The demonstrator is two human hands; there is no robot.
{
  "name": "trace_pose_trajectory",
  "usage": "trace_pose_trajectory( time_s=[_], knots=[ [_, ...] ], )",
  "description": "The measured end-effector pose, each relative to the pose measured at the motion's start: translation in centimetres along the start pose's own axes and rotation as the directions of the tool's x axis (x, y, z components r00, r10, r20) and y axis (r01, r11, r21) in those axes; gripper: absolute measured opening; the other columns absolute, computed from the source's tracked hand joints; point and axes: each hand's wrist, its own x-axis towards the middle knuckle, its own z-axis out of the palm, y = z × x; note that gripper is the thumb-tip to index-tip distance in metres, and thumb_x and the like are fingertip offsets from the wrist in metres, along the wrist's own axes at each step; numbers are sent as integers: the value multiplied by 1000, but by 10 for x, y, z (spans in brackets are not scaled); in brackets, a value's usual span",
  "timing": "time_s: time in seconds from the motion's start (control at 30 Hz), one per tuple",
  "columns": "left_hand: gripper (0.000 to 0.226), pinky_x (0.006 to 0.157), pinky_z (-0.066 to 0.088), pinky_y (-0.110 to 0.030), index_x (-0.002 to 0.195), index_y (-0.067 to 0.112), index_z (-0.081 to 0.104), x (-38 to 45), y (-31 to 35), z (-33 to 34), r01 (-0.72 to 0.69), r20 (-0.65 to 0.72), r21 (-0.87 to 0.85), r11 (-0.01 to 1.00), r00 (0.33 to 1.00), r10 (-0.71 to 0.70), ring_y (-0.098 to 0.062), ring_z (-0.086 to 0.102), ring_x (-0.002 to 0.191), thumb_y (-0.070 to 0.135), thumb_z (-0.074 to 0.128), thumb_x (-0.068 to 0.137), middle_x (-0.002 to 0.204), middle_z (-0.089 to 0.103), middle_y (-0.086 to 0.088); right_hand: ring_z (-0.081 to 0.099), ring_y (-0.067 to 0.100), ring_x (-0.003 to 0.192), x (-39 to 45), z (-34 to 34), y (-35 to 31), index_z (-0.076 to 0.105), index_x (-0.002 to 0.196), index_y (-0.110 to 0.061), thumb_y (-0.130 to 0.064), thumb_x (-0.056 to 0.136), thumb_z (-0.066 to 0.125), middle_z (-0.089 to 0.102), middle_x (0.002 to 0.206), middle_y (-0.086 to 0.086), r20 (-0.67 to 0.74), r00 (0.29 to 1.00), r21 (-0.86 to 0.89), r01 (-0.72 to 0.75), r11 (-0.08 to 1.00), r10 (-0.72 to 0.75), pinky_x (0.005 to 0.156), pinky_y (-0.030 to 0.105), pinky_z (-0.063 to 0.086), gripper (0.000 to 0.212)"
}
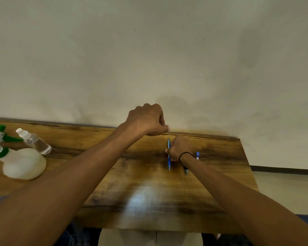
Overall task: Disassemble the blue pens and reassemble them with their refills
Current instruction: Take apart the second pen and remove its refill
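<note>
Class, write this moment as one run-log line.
stage: pickup | right hand: grips blue pen on table | left hand: raised, curled, holding nothing visible | second pen: untouched

The wooden table (pixel 149 201) is standing against the wall (pixel 149 59), with a spray bottle (pixel 23 164) lying on its far-left part and a small clear bottle (pixel 34 141) lying just behind it. Well to the right on the table, one pen (pixel 169 155) is sitting under the right hand (pixel 180 148), a second pen (pixel 197 155) is lying just right of that wrist, and the left hand (pixel 146 119) is hanging over the table's far edge.
</note>
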Motion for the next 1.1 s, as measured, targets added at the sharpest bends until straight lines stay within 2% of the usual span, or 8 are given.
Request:
trace_pose_trajectory(
  time_s=[0.13,0.27,0.37,0.47,0.7,0.9,1.0,1.1],
  knots=[
    [25,69,44,-32,101,27,77,-1,1,4,-7,0,11,1000,1000,7,-17,63,86,50,74,92,105,77,3,72,27,91,4,3,6,62,114,-5,-33,88,82,74,106,15,51,999,-36,-8,999,10,73,33,56,43],
    [27,69,44,-32,103,26,77,-2,1,5,-16,-2,15,1000,1000,16,-16,63,86,50,74,93,107,78,2,63,6,41,8,-9,7,69,104,-2,-35,91,79,74,86,10,57,997,16,-50,999,49,41,17,47,36],
    [31,70,45,-32,107,23,78,-2,1,4,-17,-2,6,1000,1000,17,-16,64,87,51,73,93,110,78,1,75,26,80,8,-22,16,66,103,-6,-27,92,77,73,95,12,-81,995,-85,-67,994,60,70,33,60,26],
    [32,71,46,-32,109,22,79,-2,2,3,-24,3,1,1000,1000,24,-16,66,89,49,73,94,111,78,0,66,30,92,8,-26,29,61,98,-11,-19,93,72,71,107,13,-117,992,-224,-68,972,42,71,36,52,15],
    [31,72,47,-33,108,23,78,-2,3,4,-25,18,18,1000,1000,25,-20,71,96,50,73,93,109,78,1,47,3,26,13,-26,36,56,93,-10,-30,95,74,57,55,-3,6,991,-235,-127,964,132,23,17,27,27],
    [31,71,48,-32,108,23,78,-3,4,3,-28,26,18,999,999,28,-19,70,93,49,74,93,109,78,0,65,10,41,12,-29,43,61,86,-10,-31,92,79,70,62,2,85,971,-42,-220,975,223,44,21,51,28],
    [31,72,50,-32,109,22,78,-3,3,3,-26,36,16,1000,999,25,-19,71,95,49,73,94,110,78,0,74,23,69,3,-36,32,69,91,-5,-31,90,80,77,80,11,67,987,-41,-141,989,144,76,37,65,28],
    [32,78,54,-34,112,21,78,-4,4,2,-22,71,-12,1000,997,22,-20,72,99,48,71,96,113,78,-1,64,23,61,-11,-53,12,67,85,-5,-29,87,81,69,74,10,-12,999,-21,-30,999,30,60,34,56,27]
  ],
)
